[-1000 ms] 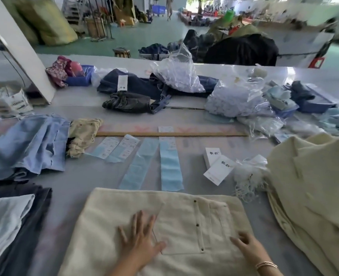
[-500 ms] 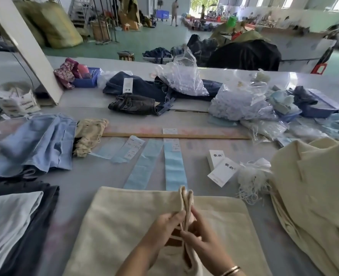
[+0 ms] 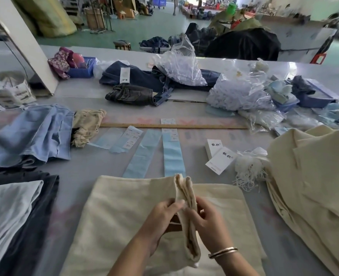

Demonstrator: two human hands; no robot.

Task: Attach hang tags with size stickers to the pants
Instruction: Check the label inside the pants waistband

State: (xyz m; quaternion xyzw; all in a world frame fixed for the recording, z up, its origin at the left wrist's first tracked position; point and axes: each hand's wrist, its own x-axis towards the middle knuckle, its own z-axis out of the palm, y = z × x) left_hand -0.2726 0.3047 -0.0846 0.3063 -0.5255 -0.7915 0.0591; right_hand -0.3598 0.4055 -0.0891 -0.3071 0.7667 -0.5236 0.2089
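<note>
While a cream pair of pants (image 3: 124, 216) lies flat at the near edge of the counter (image 3: 85, 166), a person lifts a fold of its fabric upright between both hands. The left hand (image 3: 160, 218) pinches the raised fold from the left, fingers curled around the cloth; the right hand (image 3: 208, 222), a bangle at its wrist, grips the same fold from the right, fingers bent against it. No tag hangs from this garment as far as can be seen, so the attaching step looks not yet begun on it. White hang tags (image 3: 218, 156) sit in a small stack right of centre, well apart from the hands, with a tangle of white strings (image 3: 248, 170) just beside them. Blue sticker strips (image 3: 172, 156) lie between the pants and a wooden ruler (image 3: 172, 126) farther off, some white labels remaining on them. At right, a pile of cream garments (image 3: 308, 176) rests; whether those are tagged cannot be told. For this pair, a tag, a sticker and a string all appear left to fetch and fix.
</note>
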